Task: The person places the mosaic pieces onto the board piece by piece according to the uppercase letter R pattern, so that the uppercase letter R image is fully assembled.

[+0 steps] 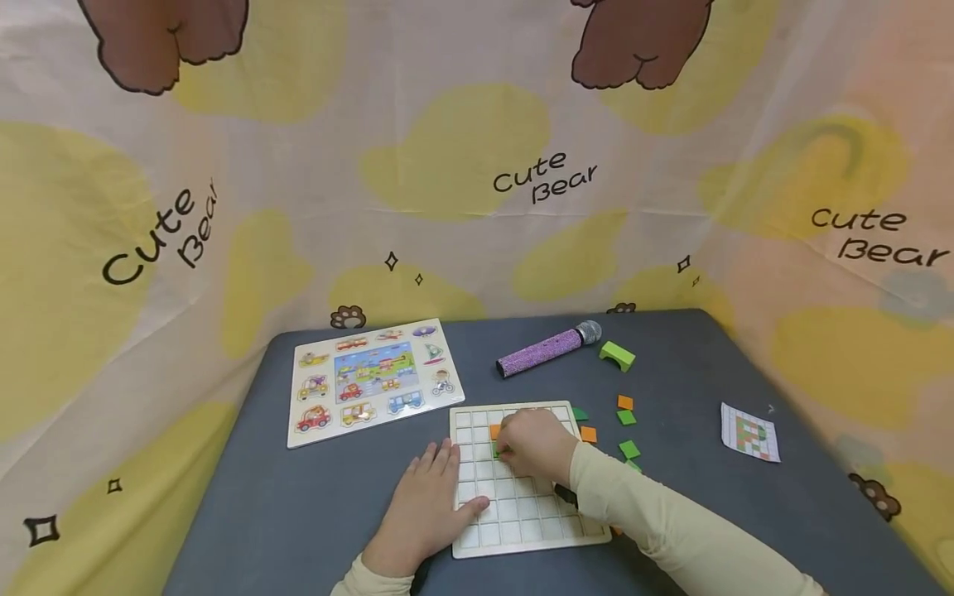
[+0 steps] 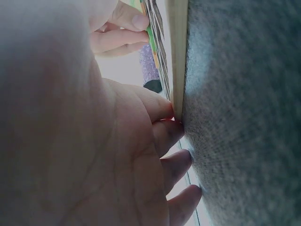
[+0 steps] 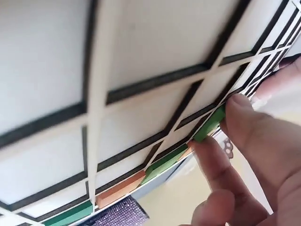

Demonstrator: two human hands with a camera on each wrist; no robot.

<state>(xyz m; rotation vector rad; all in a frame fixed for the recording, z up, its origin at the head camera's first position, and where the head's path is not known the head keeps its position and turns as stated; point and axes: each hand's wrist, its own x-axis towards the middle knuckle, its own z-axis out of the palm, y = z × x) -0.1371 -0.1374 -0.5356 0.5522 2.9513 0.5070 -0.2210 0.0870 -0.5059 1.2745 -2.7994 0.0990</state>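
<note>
The white grid board lies flat on the grey table, with its rim exposed along the near side; the left hand is spread and unclenched at its left edge, fingertips against the side and thumb reaching over the cells; the right hand pinches a green tile between thumb and finger at the upper-left part of the grid, just beside an orange tile; in the right wrist view a row of orange and green pieces runs on along the board's grid; the lower cells between thumb and sleeve show bare white, leaving the right forearm to cross over the right rim; beyond that rim a dark green piece and an orange square sit just beside the edge, while green squares lie farther right, one partly behind the sleeve; the picture puzzle has a corner close to the board's upper-left corner, contact unclear; the purple microphone and green arch block rest toward the far edge, and a printed card near the right edge, well apart.
</note>
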